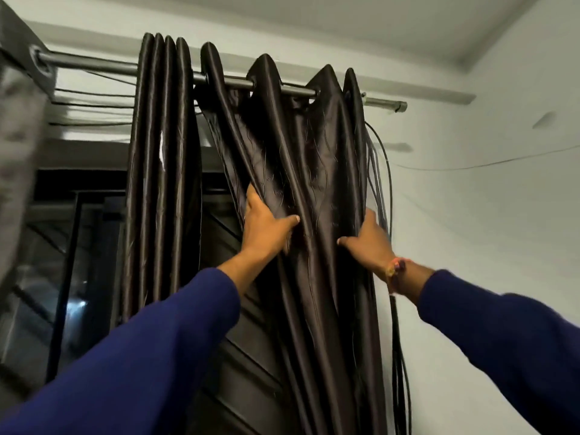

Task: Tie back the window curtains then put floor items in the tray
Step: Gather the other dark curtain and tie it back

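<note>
A dark curtain (301,158) hangs straight down from a metal rod (219,78) at twelve o'clock above your hands, its long folds running twelve to six. Your left hand (266,227) pinches its nine o'clock side; your right hand (367,240) grips its three o'clock edge, beside dangling cables (398,324). Both seem equally near. No tray shows.

White walls (470,215) and ceiling (345,17) meet above a dark window (78,262), perhaps barred, with cables (389,189) hanging beside it.
</note>
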